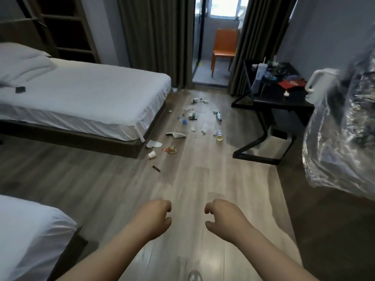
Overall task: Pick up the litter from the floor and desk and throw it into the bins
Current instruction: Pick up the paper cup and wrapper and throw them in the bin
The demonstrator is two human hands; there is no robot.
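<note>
A person is standing in a hotel-style bedroom, looking down a strip of wooden floor (203, 179) between a white bed (91, 94) on the left and a black worktop (284, 98) on the right. Both bare arms are reaching forward at the bottom of the view. The left hand (156, 216) and the right hand (221, 216) are hanging loosely curled, each grip half open and holding nothing, probably because the litter is lying well ahead and not yet within reach. The litter is scattering along the floor past the foot of the bed: a tipped paper cup (151, 154) nearest, a crumpled wrapper (170, 150) beside it, white paper scraps (154, 144), another fallen cup (219, 135), and small bottles and bits further on toward the curtains (154, 37). More litter is crowding the worktop, including a tall plastic cup with a straw (258, 76) and a red packet (292, 84). No bin is clearly showing; a clear plastic bag (343, 128) is blurring at the right edge.
</note>
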